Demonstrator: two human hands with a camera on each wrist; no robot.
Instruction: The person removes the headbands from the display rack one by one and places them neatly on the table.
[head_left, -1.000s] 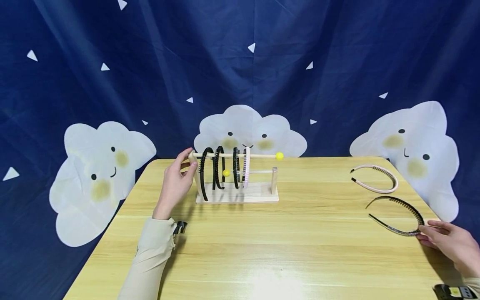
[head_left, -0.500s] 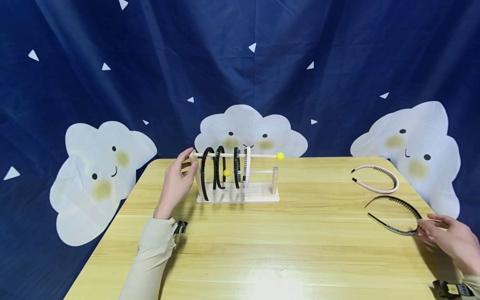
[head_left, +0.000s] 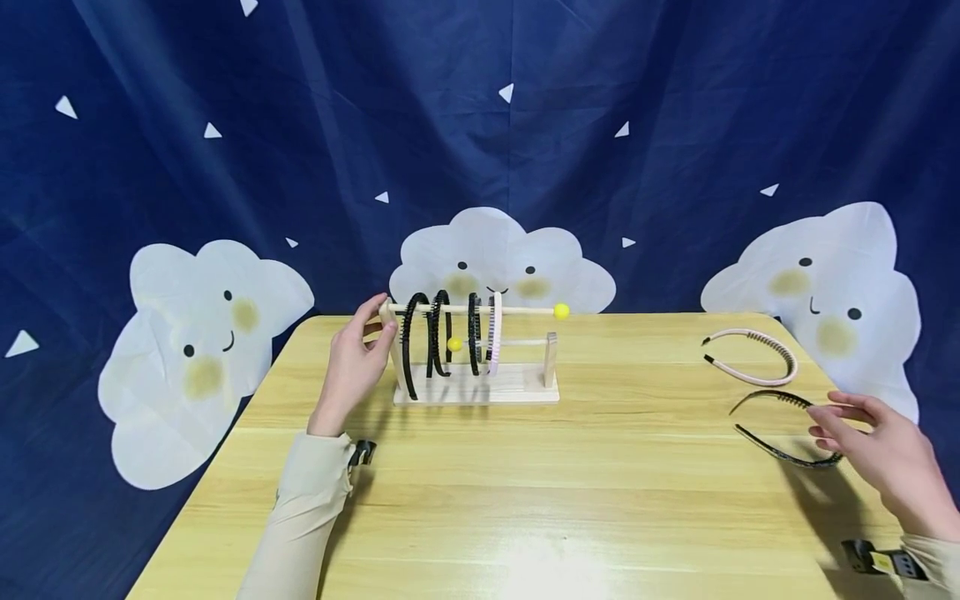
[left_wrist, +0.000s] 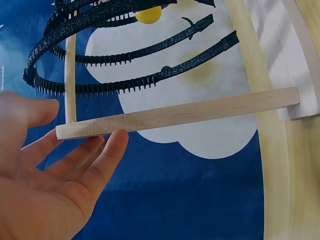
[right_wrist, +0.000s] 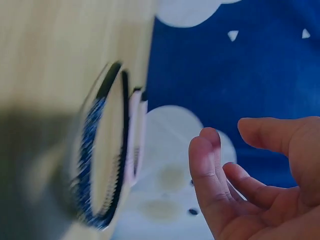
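Note:
A wooden headband rack [head_left: 521, 379] with yellow ball tips on its rods stands at the table's middle back. Several black headbands [head_left: 408, 350] and a pale pink headband [head_left: 495, 333] hang on its top rod. At the rack's left post [left_wrist: 175, 114], my left hand [head_left: 356, 358] pinches the top end, fingers along the outer side. On the right, my right hand [head_left: 881, 450] hovers above a dark glittery headband [head_left: 780, 454] lying on the table, partly hidden by the fingers. The right wrist view shows this hand [right_wrist: 255, 185] apart from that headband [right_wrist: 90, 150], with nothing between thumb and fingers.
Another pink headband [head_left: 750, 379] lies behind the glittery one on the wooden table [head_left: 562, 483]. A dark blue curtain [head_left: 480, 125] with cloud prints hangs behind the table.
My right hand has come off the glittery headband's curved end and moved up and to the left above it. My left hand has stayed at the rack.

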